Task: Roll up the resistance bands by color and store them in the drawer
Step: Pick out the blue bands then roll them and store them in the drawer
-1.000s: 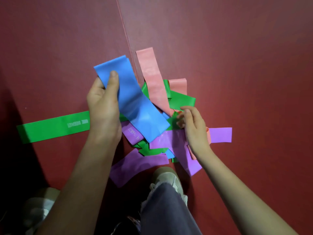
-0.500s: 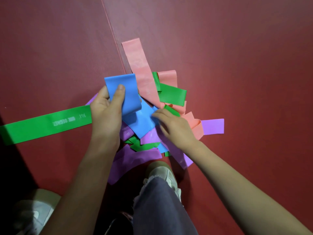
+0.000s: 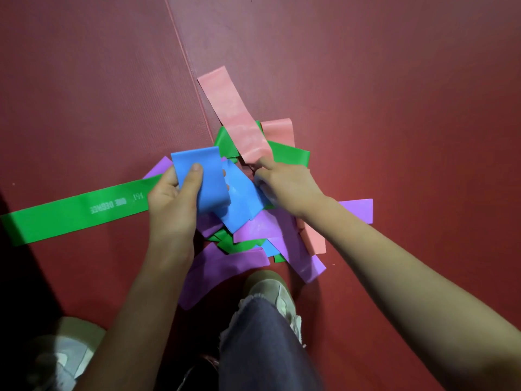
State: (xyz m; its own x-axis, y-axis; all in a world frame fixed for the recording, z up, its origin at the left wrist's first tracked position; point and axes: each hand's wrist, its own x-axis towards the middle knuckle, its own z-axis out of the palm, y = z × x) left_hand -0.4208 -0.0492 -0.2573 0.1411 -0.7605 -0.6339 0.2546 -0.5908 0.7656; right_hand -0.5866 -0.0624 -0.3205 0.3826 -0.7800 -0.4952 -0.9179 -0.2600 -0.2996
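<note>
Now, left hand (image 3: 172,201) grips folded blue band (image 3: 208,182), right hand (image 3: 287,184) pinches its other end, above band pile (image 3: 267,227)

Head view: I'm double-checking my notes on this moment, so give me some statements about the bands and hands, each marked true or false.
1. The left hand grips the wide blue rubber band, thumb on top. True.
2. The long green rubber band with white lettering stretches to the right of the pile. False: it stretches left over the dark red floor mat.
3. A long pink rubber band sticks out of the pile's far side. True.
4. The purple rubber bands are rolled up. False: they lie loose and unrolled.
</note>
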